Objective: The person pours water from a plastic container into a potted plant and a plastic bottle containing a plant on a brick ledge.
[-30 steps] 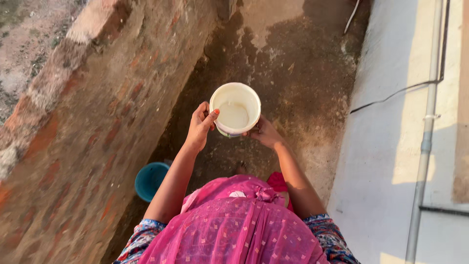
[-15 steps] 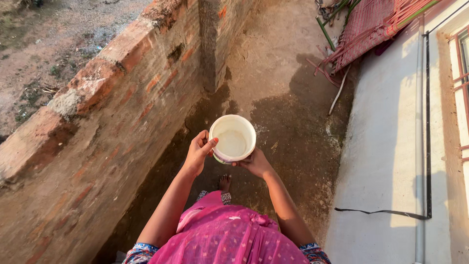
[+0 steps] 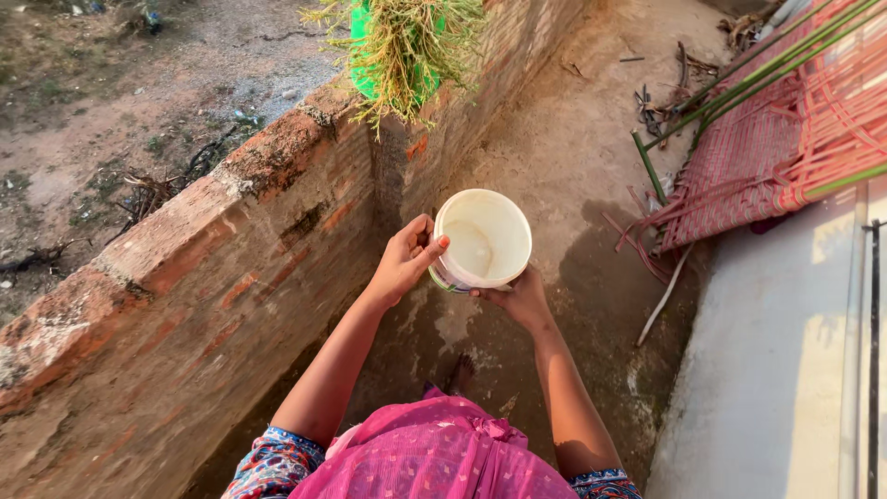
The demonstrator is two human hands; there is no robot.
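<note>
Both hands grasp a round white plastic tub (image 3: 483, 238) above the damp concrete floor (image 3: 554, 166), beside the weathered red brick wall (image 3: 231, 268). The left hand (image 3: 407, 259) grips its near rim, thumb over the edge; the right hand (image 3: 519, 298) cups it from beneath, its fingers mostly hidden. Pale liquid sits inside, depth unclear. A green pot of stringy plant (image 3: 402, 42) on the wall is cut off above. A pink woven frame (image 3: 785, 139) runs out of view at right.

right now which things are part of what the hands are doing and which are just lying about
In hand:
white bucket
left hand
right hand

Lying about:
green potted plant
brick wall
red woven mat
sticks
</note>
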